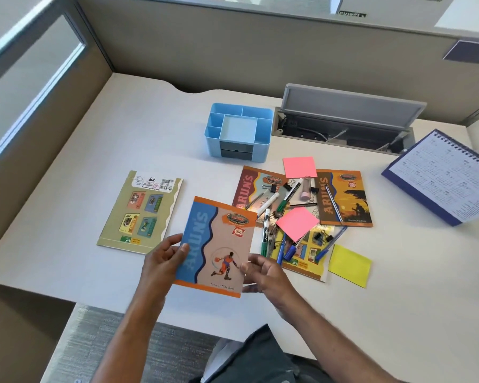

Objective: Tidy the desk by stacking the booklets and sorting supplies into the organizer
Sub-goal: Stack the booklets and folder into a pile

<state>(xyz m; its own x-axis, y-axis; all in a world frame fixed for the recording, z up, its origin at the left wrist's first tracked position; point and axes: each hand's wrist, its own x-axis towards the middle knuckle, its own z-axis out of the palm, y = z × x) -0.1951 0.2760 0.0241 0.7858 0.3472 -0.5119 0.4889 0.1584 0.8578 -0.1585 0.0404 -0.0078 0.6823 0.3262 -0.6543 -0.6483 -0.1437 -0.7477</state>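
Both forearms are reaching up from the bottom edge, and the left hand point(165, 257) is pinching the left edge of a basketball booklet point(216, 247), thumb lying on the blue cover band. Opposite it, the right hand point(263, 275) is gripping the booklet's lower right edge, fingers curled underneath. That booklet is sitting face up with its long axis running away from the person, top edge leaning slightly right, just above the near part of the pale surface point(94, 145). Just left, a green-backed booklet point(141, 211) is lying flat, back cover up, long axis likewise pointing away. To the right, three more glossy booklets are fanning under a loose heap: a maroon booklet point(248, 186), a sunset booklet point(349, 200) and a yellow-backed booklet point(304, 261). Markers, blue pens and black binder clips are lying across them, with two pink sticky pads point(299, 166) and a yellow sticky pad point(349, 265). Behind, a light-blue plastic organizer point(237, 132) is standing with its compartments open upward. Far right, a spiral desk calendar point(448, 175) is standing tilted.
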